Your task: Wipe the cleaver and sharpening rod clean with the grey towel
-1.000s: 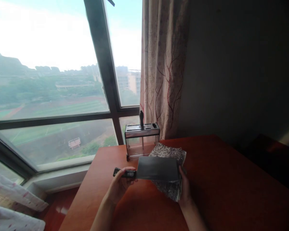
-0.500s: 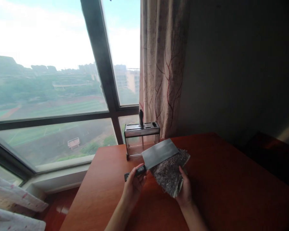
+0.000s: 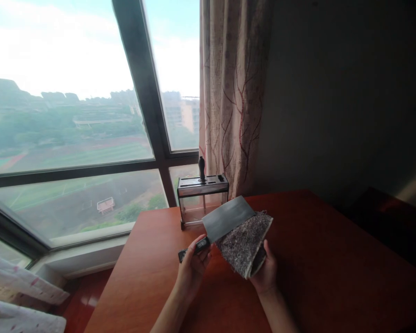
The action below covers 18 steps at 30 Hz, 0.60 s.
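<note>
My left hand (image 3: 194, 261) is closed round the black handle of a cleaver (image 3: 229, 217), whose broad grey blade points up and to the right above the table. A fuzzy grey cloth (image 3: 244, 243) lies against the blade's lower edge, folded over at its right side. My right hand (image 3: 266, 268) grips this cloth from the lower right, thumb up and the other fingers mostly hidden behind it. Behind the blade stands a knife block (image 3: 204, 188) with clear sides and a metal top; one dark-handled knife (image 3: 201, 169) is in it.
The red-brown wooden table (image 3: 152, 277) spreads under both hands. A large window (image 3: 72, 115) is on the left, with a patterned curtain (image 3: 232, 92) at the back. Near the lower left hangs a white curtain (image 3: 21, 296). A dark wall (image 3: 333, 101) fills the right.
My right hand has shifted the cloth, so its right edge now folds over more and the thumb sits off its front face. The cleaver stays nearly in place in my left hand.
</note>
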Each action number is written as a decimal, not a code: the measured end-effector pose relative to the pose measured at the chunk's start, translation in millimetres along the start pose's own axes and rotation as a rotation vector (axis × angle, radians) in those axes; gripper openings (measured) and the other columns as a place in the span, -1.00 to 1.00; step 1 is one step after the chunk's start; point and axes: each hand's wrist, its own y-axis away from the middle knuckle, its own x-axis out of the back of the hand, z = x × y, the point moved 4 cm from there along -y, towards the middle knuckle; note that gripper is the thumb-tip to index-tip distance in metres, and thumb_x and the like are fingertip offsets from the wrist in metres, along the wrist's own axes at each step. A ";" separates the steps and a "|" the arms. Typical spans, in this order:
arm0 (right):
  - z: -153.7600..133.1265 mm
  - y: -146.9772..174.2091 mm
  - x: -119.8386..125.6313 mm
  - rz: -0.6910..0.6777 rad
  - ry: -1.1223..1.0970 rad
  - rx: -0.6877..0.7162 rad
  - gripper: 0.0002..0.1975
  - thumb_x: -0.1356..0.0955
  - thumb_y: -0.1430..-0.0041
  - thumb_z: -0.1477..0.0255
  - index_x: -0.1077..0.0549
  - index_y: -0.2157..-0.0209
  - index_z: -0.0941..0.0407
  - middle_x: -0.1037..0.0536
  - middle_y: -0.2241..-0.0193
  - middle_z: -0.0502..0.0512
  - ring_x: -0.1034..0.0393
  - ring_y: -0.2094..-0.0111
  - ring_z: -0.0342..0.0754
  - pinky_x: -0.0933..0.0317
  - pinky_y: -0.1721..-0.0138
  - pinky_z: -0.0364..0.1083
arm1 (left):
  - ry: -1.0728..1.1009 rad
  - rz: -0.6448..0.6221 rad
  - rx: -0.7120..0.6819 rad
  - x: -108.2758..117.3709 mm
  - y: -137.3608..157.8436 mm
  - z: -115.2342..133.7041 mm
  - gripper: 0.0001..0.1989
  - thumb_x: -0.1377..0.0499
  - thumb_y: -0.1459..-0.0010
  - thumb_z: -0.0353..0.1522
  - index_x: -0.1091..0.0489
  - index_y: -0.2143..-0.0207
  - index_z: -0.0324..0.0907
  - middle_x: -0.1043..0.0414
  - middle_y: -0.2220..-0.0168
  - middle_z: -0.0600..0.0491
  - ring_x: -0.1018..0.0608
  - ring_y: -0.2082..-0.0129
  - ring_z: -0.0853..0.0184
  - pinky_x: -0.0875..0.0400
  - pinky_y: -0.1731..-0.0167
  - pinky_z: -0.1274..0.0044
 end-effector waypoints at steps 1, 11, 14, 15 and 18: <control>-2.3 0.3 -0.3 -0.004 -0.004 -0.002 -0.52 -0.36 -0.02 -0.01 -0.55 0.14 0.01 -0.60 0.09 0.12 -0.41 -0.02 0.19 -0.13 -0.11 0.25 | 0.006 -0.001 -0.004 0.7 -0.3 -0.5 -0.70 -0.22 -0.13 -0.29 -0.47 0.08 -0.18 -0.57 0.15 -0.08 -0.60 0.17 0.25 -0.45 0.23 0.54; -11.4 -4.1 12.5 0.070 -0.044 -0.057 -0.56 -0.29 -0.05 -0.03 -0.57 0.25 -0.01 -0.63 0.17 0.05 -0.46 0.06 0.13 -0.19 -0.06 0.20 | 0.006 -0.003 -0.043 4.3 1.2 2.7 -0.67 -0.24 -0.09 -0.26 -0.47 0.09 -0.15 -0.57 0.17 -0.05 -0.59 0.20 0.27 -0.43 0.20 0.50; -8.6 -5.7 12.9 0.057 0.022 -0.024 -0.70 -0.35 -0.03 0.08 -0.56 0.32 -0.05 -0.64 0.21 0.00 -0.47 0.09 0.09 -0.20 -0.07 0.16 | -0.005 -0.011 -0.034 -0.2 3.7 2.4 -0.68 -0.26 -0.07 -0.25 -0.48 0.11 -0.15 -0.58 0.21 -0.04 -0.59 0.22 0.26 -0.43 0.19 0.49; -7.9 -6.0 12.4 0.051 0.040 -0.015 -0.73 -0.35 -0.03 0.10 -0.56 0.35 -0.05 -0.64 0.22 -0.01 -0.47 0.09 0.08 -0.20 -0.07 0.15 | -0.006 -0.018 -0.029 -1.6 4.5 2.1 -0.68 -0.25 -0.07 -0.26 -0.48 0.11 -0.16 -0.58 0.22 -0.04 -0.59 0.21 0.26 -0.42 0.19 0.49; -6.3 -6.3 10.6 0.040 0.063 -0.018 -0.75 -0.35 -0.03 0.10 -0.55 0.37 -0.06 -0.64 0.22 -0.02 -0.46 0.09 0.07 -0.21 -0.06 0.13 | -0.008 -0.034 -0.019 -4.1 6.2 1.5 -0.69 -0.24 -0.09 -0.25 -0.48 0.11 -0.16 -0.58 0.24 -0.04 -0.59 0.22 0.25 -0.42 0.18 0.49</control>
